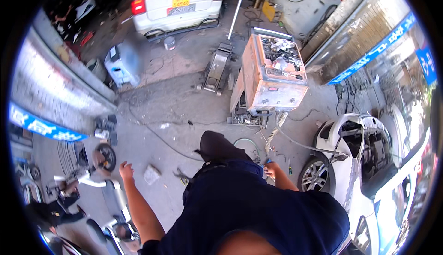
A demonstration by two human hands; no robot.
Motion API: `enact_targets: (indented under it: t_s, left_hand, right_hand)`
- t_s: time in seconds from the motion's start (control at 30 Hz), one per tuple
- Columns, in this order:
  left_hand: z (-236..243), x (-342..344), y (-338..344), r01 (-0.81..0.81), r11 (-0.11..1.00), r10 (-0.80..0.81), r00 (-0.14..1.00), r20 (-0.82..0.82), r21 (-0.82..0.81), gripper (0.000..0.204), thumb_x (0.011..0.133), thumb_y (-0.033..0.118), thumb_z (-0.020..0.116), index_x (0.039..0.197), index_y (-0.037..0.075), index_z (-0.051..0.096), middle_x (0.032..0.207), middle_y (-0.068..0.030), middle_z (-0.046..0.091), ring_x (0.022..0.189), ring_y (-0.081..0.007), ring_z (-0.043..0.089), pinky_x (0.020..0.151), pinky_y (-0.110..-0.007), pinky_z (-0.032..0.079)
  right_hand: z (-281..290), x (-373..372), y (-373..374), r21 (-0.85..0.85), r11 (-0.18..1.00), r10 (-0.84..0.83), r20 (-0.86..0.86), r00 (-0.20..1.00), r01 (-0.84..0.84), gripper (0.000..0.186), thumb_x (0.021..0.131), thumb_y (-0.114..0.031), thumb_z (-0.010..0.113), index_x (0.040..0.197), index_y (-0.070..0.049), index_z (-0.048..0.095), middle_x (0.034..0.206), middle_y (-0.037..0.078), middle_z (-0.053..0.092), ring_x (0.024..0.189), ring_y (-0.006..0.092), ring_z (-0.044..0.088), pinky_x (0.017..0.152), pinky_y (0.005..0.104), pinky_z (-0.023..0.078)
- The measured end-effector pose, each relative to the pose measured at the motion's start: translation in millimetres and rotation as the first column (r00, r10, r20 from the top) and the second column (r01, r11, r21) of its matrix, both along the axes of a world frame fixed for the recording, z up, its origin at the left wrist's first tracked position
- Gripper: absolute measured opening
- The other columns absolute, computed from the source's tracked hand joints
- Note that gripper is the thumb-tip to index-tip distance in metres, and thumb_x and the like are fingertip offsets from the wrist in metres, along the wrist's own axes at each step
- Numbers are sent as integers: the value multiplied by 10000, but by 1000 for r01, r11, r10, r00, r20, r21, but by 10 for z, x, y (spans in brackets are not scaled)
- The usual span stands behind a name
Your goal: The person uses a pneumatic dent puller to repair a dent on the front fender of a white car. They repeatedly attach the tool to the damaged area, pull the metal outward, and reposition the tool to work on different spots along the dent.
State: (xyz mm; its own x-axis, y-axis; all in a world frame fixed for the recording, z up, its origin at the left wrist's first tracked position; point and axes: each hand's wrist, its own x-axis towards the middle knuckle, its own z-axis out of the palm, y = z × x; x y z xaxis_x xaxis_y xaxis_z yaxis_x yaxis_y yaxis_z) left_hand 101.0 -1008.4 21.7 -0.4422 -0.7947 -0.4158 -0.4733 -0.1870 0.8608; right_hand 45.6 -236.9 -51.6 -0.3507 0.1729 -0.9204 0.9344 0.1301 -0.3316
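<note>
My left hand [126, 170] is held out over the concrete floor, fingers apart and nothing in it. A pale square block [151, 174] lies on the floor to its right. On the other side, my right hand [271, 169] is closed beside my body. A bit of blue shows at its fingers, too small to name. Just right of that hand, a screwdriver [290, 167] with a yellow-green handle lies on the floor. My dark shirt and one raised leg cover the middle of the view.
Ahead stands a worn orange cabinet machine [277, 86] topped with loose metal parts; its cable runs to a white car [344, 155] with an opened front. A floor jack [216, 72] sits beside it. Motorbikes [110, 195] and a person [55, 213] are at left, a white van [180, 5] behind.
</note>
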Motion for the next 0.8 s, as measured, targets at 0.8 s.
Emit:
enact_targets:
  t_s: [0.8]
  left_hand:
    - [-553,1535,4689,-372,845,-248,365,898,384,351,860,387,589,1122,163,660,1118,-37,671,1066,-229,625,796,-386,536]
  right_hand:
    - [-795,-5806,-3642,577,-8,1000,3,-8,-817,236,814,-172,533,881,-50,724,949,149,701,861,310,685,734,387,540]
